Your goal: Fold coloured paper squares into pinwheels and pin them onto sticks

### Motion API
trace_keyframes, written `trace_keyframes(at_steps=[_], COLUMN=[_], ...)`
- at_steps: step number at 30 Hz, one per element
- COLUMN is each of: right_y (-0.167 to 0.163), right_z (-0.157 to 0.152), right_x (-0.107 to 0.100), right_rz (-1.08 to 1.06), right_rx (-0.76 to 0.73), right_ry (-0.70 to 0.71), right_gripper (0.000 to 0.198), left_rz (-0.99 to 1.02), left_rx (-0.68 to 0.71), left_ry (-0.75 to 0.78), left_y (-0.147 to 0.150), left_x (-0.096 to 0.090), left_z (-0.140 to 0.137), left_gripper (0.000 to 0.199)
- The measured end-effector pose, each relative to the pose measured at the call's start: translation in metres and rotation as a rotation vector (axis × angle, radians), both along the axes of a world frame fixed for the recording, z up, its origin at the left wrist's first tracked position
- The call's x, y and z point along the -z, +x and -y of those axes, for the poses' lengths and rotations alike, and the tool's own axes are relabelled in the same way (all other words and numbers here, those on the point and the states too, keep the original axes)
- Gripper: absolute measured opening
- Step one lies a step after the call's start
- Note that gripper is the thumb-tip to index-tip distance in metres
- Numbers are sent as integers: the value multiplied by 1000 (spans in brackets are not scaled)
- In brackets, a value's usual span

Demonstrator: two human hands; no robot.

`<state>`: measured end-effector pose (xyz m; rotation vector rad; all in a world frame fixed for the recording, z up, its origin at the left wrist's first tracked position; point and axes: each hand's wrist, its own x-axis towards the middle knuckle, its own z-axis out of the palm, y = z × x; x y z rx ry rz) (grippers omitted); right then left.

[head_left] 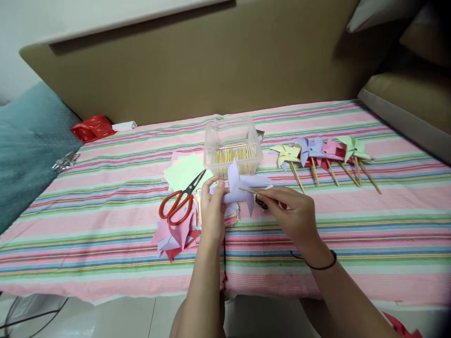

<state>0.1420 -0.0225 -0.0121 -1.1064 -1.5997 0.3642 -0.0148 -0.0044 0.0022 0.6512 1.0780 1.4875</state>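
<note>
A striped cloth (369, 225) spreads before a brown backrest (197, 70), with a teal cushion (31, 145) at the far left. Two bare forearms reach in from the near side. The left hand (213, 206) is raised, its thumb and fingers pinching the left part of a purple paper pinwheel (234, 178), held at the middle of the scene. The right hand (294, 213) comes from the right, palm downward, thumb and forefinger pinching a thin stick (249, 190) whose tip is at the pinwheel's middle; contact is hard to tell. Beyond stands a clear box (207, 141) of sticks, its near side partly blocked by the pinwheel. Finished pinwheels (312, 148) lie to the right. On the left, red-handled scissors (190, 189) overlap pale green paper (183, 171). The right fingers partly hide a small dark container (261, 203).
</note>
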Motion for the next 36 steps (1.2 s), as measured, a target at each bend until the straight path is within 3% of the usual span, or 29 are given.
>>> trace_keyframes(at_steps=[6, 9, 13, 16, 21, 26, 32, 36], right_y=[0, 1, 2, 1, -8, -14, -13, -9], right_z=[-1, -3, -7, -6, -2, 0, 1, 2], right_x=[0, 1, 1, 1, -2, -1, 2, 2], right_rz=[-88, -316, -728, -836, -744, -609, -525, -464], right_rx=[12, 0, -109, -175, -281, -362, -385, -381], right_ry=[-134, -323, -591, -701, -773, -803, -798, -833], right_gripper=[14, 10, 13, 19, 23, 26, 27, 25], left_rz=[147, 114, -15, -118, -87, -74, -128, -84], left_rx=[105, 131, -2, 28, 175, 223, 164, 13], left_ry=[-27, -11, 41, 53, 43, 39, -6, 15], left_y=[-4, -6, -6, -3, 4, 6, 6, 3], left_x=[-3, -3, 1, 5, 10, 6, 5, 8], left_z=[-1, -1, -3, -4, -3, 0, 2, -2], left_gripper=[50, 54, 40, 35, 29, 25, 23, 23])
